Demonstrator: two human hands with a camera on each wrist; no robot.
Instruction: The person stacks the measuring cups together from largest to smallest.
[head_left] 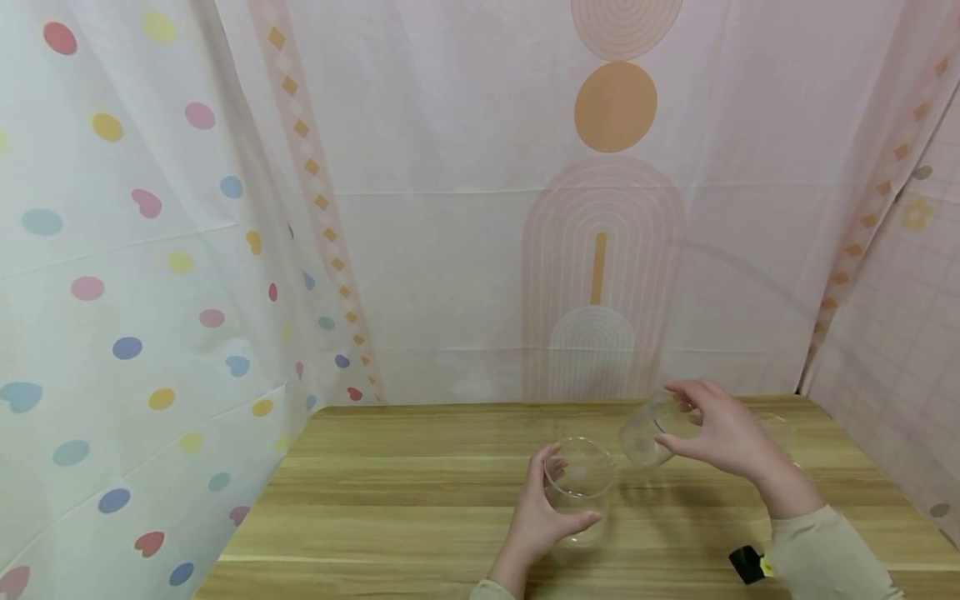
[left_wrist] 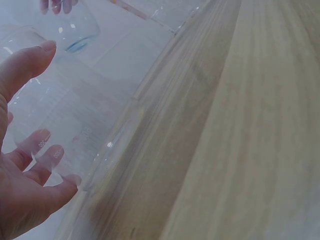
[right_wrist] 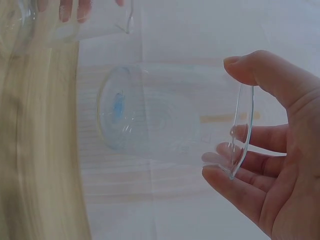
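A clear glass beaker [head_left: 587, 502] with white graduation marks stands upright on the wooden table. My left hand [head_left: 534, 518] holds it from the left side, thumb in front and fingers behind; the left wrist view shows the fingers through its glass [left_wrist: 75, 115]. To the right, my right hand [head_left: 722, 429] grips a second clear glass beaker [head_left: 640, 437] near its rim. This one is tilted, raised off the table, its base toward the first beaker. A bluish spot shows on its base in the right wrist view, and no contents are visible inside the glass [right_wrist: 160, 115].
Partly hidden behind my right hand is another clear glass vessel [head_left: 776, 427]. A small black object [head_left: 747, 564] with a yellow part lies by the right sleeve [head_left: 825, 554]. Patterned curtains [head_left: 442, 275] hang around the table [head_left: 360, 492] at the back and sides.
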